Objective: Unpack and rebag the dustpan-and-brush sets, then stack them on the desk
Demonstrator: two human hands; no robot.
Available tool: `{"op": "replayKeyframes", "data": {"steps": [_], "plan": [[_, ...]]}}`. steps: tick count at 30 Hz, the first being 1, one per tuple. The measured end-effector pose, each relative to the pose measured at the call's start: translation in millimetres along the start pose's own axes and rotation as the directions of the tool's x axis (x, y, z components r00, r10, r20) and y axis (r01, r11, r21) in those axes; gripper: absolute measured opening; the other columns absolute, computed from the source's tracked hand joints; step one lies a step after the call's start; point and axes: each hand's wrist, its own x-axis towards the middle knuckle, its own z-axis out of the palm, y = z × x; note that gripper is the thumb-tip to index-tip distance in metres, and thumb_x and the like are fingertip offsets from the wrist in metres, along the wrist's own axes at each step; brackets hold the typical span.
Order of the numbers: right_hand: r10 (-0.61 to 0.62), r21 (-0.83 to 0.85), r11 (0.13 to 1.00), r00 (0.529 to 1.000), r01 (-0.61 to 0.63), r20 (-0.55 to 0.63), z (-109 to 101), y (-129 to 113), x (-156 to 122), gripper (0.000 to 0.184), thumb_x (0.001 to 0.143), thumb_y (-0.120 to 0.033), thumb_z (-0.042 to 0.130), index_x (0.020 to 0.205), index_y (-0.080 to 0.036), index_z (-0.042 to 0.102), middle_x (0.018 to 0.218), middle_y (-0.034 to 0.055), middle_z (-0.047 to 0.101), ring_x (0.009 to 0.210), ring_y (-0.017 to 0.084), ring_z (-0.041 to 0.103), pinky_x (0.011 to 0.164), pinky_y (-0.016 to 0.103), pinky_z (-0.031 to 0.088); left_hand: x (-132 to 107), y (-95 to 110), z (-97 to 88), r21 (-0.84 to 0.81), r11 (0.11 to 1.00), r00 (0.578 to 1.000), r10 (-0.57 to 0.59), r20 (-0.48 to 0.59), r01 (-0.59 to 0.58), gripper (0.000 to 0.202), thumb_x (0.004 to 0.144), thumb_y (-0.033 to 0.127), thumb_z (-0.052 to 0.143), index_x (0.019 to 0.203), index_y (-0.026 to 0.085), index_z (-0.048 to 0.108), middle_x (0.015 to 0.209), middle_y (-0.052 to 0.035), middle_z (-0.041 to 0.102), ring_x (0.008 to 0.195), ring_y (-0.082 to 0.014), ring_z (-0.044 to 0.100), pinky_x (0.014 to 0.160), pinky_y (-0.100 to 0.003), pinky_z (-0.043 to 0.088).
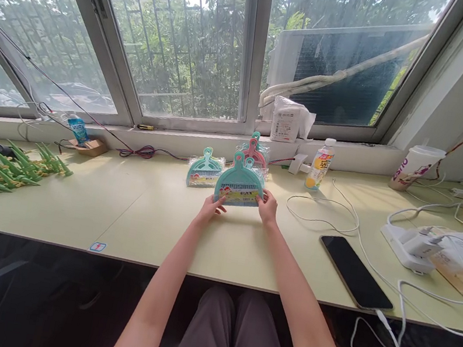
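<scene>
Between my two hands stands a teal mini dustpan and brush set [240,179], held upright just above or on the table, its printed label facing me. My left hand [210,208] grips its lower left corner, some fingers spread underneath. At the lower right corner my right hand [268,207] pinches the edge. Behind to the left lies another teal dustpan set [206,168] in clear wrapping. A pink dustpan set [257,149] with teal parts stands directly behind the held one, partly hidden by it.
A juice bottle [321,163], a white package [289,121] and a paper cup [416,168] stand toward the window. At right lie a phone [355,271], white cables and a power strip [408,247]. Green plant-like pieces [21,168] and a blue bottle [77,130] are at left.
</scene>
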Motion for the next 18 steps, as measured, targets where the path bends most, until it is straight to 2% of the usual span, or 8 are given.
{"op": "replayKeyframes", "data": {"steps": [2, 6, 8, 11, 14, 18], "plan": [[-0.021, -0.004, 1.0, 0.999, 0.021, 0.04, 4, 0, -2, 0.041, 0.074, -0.032, 0.06, 0.113, -0.016, 0.057, 0.096, 0.0108, 0.069, 0.08, 0.022, 0.066, 0.077, 0.038, 0.054, 5, -3, -2.5, 0.025, 1.0, 0.996, -0.008, -0.086, 0.01, 0.044, 0.075, 0.051, 0.063, 0.099, 0.016, 0.056, 0.107, -0.0116, 0.064, 0.06, -0.0128, 0.065, 0.051, -0.021, 0.04], [-0.006, 0.015, 1.0, 0.985, 0.004, 0.174, 11, 4, -4, 0.043, 0.074, -0.038, 0.062, 0.112, -0.019, 0.054, 0.094, 0.0091, 0.07, 0.08, 0.023, 0.066, 0.072, 0.039, 0.055, 12, -8, -13.8, 0.038, 0.999, 0.974, 0.013, -0.226, -0.005, 0.038, 0.072, 0.043, 0.064, 0.097, 0.014, 0.057, 0.095, -0.0094, 0.067, 0.059, -0.0149, 0.065, 0.053, -0.023, 0.042], [0.029, 0.016, 0.999, 0.961, -0.035, 0.276, 14, 8, -5, 0.043, 0.075, -0.041, 0.061, 0.113, -0.022, 0.052, 0.097, 0.0075, 0.07, 0.085, 0.023, 0.066, 0.07, 0.038, 0.055, 15, -9, -20.3, 0.067, 0.997, 0.95, 0.047, -0.309, -0.028, 0.033, 0.071, 0.038, 0.063, 0.094, 0.014, 0.059, 0.088, -0.008, 0.067, 0.056, -0.0149, 0.064, 0.053, -0.024, 0.043], [0.059, -0.009, 0.998, 0.925, -0.061, 0.376, 17, 13, -8, 0.046, 0.078, -0.041, 0.06, 0.119, -0.025, 0.049, 0.114, 0.009, 0.065, 0.098, 0.023, 0.064, 0.072, 0.037, 0.055, 19, -13, -29.4, 0.145, 0.988, 0.9, 0.113, -0.421, -0.057, 0.03, 0.071, 0.035, 0.061, 0.095, 0.016, 0.061, 0.083, -0.0058, 0.067, 0.054, -0.0146, 0.062, 0.052, -0.026, 0.045], [0.035, -0.049, 0.999, 0.912, -0.017, 0.408, 17, 15, -10, 0.049, 0.081, -0.039, 0.057, 0.126, -0.027, 0.044, 0.126, 0.0099, 0.059, 0.107, 0.023, 0.06, 0.08, 0.039, 0.054, 21, -17, -38.7, 0.173, 0.983, 0.85, 0.134, -0.509, -0.052, 0.028, 0.073, 0.034, 0.06, 0.096, 0.018, 0.061, 0.083, -0.0042, 0.067, 0.055, -0.0138, 0.062, 0.051, -0.025, 0.046], [-0.041, -0.194, 0.973, 0.924, 0.123, 0.381, 17, 17, -11, 0.043, 0.082, -0.029, 0.055, 0.124, -0.025, 0.047, 0.119, 0.0077, 0.062, 0.112, 0.023, 0.056, 0.088, 0.04, 0.049, 22, -23, -54.4, 0.016, 0.998, 0.79, 0.055, -0.61, -0.057, 0.028, 0.077, 0.031, 0.06, 0.101, 0.016, 0.059, 0.086, -0.0051, 0.066, 0.056, -0.0123, 0.063, 0.053, -0.024, 0.048]]}}
